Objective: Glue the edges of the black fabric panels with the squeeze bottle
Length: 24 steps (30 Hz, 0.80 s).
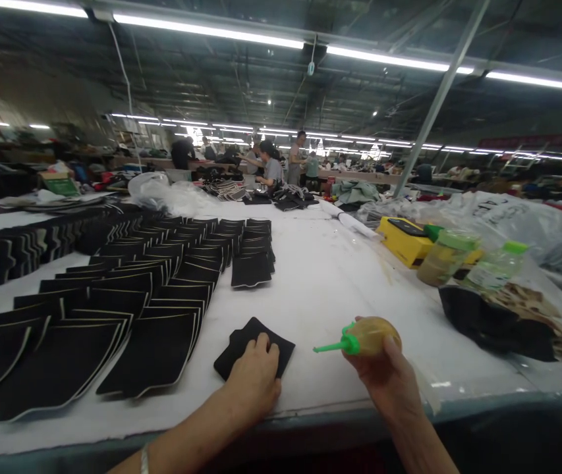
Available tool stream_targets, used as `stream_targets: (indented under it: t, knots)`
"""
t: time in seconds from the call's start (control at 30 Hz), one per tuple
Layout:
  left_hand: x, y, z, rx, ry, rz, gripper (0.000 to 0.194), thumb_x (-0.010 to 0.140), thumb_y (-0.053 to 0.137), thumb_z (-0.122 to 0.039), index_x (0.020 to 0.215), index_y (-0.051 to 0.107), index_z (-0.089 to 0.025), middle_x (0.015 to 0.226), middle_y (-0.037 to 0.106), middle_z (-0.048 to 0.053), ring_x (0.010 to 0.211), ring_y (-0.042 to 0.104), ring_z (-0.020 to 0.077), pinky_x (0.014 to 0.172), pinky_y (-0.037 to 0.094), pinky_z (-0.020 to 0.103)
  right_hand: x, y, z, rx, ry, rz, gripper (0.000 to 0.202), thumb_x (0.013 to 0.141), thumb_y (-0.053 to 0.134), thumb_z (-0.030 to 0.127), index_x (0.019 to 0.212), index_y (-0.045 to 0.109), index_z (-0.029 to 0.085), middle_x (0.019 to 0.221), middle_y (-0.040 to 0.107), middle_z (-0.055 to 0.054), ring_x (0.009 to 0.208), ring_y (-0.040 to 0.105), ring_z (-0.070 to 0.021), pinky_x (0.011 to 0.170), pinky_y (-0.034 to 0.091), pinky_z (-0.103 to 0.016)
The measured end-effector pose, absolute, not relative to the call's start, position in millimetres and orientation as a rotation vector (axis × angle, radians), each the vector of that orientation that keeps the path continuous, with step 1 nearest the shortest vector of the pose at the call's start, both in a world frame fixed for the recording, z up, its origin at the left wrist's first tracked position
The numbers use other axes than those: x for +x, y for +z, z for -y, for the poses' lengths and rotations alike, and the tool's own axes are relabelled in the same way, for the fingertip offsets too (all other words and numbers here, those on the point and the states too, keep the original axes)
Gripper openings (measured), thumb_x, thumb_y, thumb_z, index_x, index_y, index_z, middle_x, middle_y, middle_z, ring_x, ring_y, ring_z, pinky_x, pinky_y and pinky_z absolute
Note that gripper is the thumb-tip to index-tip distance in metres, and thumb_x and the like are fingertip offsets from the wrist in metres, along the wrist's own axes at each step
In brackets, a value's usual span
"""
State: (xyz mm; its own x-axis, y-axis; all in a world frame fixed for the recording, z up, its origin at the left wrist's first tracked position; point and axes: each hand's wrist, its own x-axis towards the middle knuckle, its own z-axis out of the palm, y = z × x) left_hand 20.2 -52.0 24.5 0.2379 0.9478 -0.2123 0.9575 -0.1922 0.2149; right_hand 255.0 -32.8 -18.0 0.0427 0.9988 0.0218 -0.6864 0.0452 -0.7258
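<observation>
My right hand (389, 378) is wrapped round a squeeze bottle (374, 336) of amber liquid, held above the white tabletop. Its thin green nozzle points left, towards the black fabric pieces. My left hand (255, 372) rests on a black fabric piece (253, 329) near the table's front edge, fingers bent and thumb side by its right edge. Whether more than one piece lies under that hand I cannot tell. To the left, overlapping rows of black pieces with pale edges (152, 349) cover the table. A shorter row (252, 268) lies beyond my left hand.
At the right stand a yellow box (402, 242), a jar with brownish contents (446, 258) and a green-capped plastic bottle (498, 266). Dark and tan cloth (503, 322) lies before them. Clear plastic sheeting (522, 220) is heaped behind. People (273, 168) work farther back.
</observation>
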Motion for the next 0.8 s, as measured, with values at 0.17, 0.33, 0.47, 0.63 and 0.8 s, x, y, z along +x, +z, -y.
stream_targets:
  t: [0.17, 0.33, 0.47, 0.63, 0.8]
  knots:
    - [35, 24, 49, 2.236, -0.111, -1.818, 0.044, 0.072, 0.053, -0.012, 0.115, 0.056, -0.004, 0.120, 0.047, 0.020, 0.104, 0.052, 0.0311, 0.084, 0.052, 0.041, 254, -20, 32, -0.679, 1.391, 0.679, 0.040, 0.074, 0.076, 0.041, 0.107, 0.067, 0.021, 0.102, 0.068, -0.007, 0.093, 0.065, -0.0264, 0.071, 0.060, -0.037]
    - [38, 16, 42, 2.337, -0.099, -1.807, 0.043, 0.071, 0.051, -0.008, 0.113, 0.057, -0.001, 0.114, 0.051, 0.021, 0.096, 0.056, 0.0297, 0.080, 0.052, 0.039, 250, -10, 39, -0.765, 1.263, 0.782, 0.046, 0.070, 0.079, 0.039, 0.110, 0.063, 0.022, 0.101, 0.065, -0.007, 0.089, 0.064, -0.0263, 0.070, 0.059, -0.037]
    - [21, 10, 37, 2.420, -0.020, -1.721, 0.034, 0.078, 0.043, -0.007, 0.107, 0.060, -0.008, 0.112, 0.053, 0.016, 0.089, 0.060, 0.0259, 0.079, 0.051, 0.039, 242, 0, 47, -0.865, 1.090, 0.928, 0.057, 0.068, 0.081, 0.035, 0.117, 0.054, 0.025, 0.093, 0.061, -0.004, 0.083, 0.061, -0.0234, 0.067, 0.058, -0.036]
    - [5, 6, 31, 2.415, 0.156, -1.598, 0.035, 0.090, 0.035, -0.015, 0.108, 0.063, -0.022, 0.096, 0.057, 0.007, 0.080, 0.061, 0.0200, 0.076, 0.048, 0.033, 232, 9, 51, -1.028, 0.783, 1.224, 0.057, 0.069, 0.079, 0.039, 0.117, 0.052, 0.024, 0.091, 0.058, -0.003, 0.079, 0.057, -0.0223, 0.072, 0.052, -0.037]
    - [3, 1, 26, 2.383, 0.217, -1.583, 0.038, 0.092, 0.031, -0.017, 0.111, 0.063, -0.026, 0.092, 0.058, 0.005, 0.078, 0.061, 0.0184, 0.071, 0.045, 0.030, 225, 11, 49, -1.088, 0.523, 1.497, 0.054, 0.070, 0.079, 0.039, 0.116, 0.054, 0.025, 0.108, 0.058, -0.004, 0.095, 0.056, -0.0246, 0.085, 0.046, -0.035]
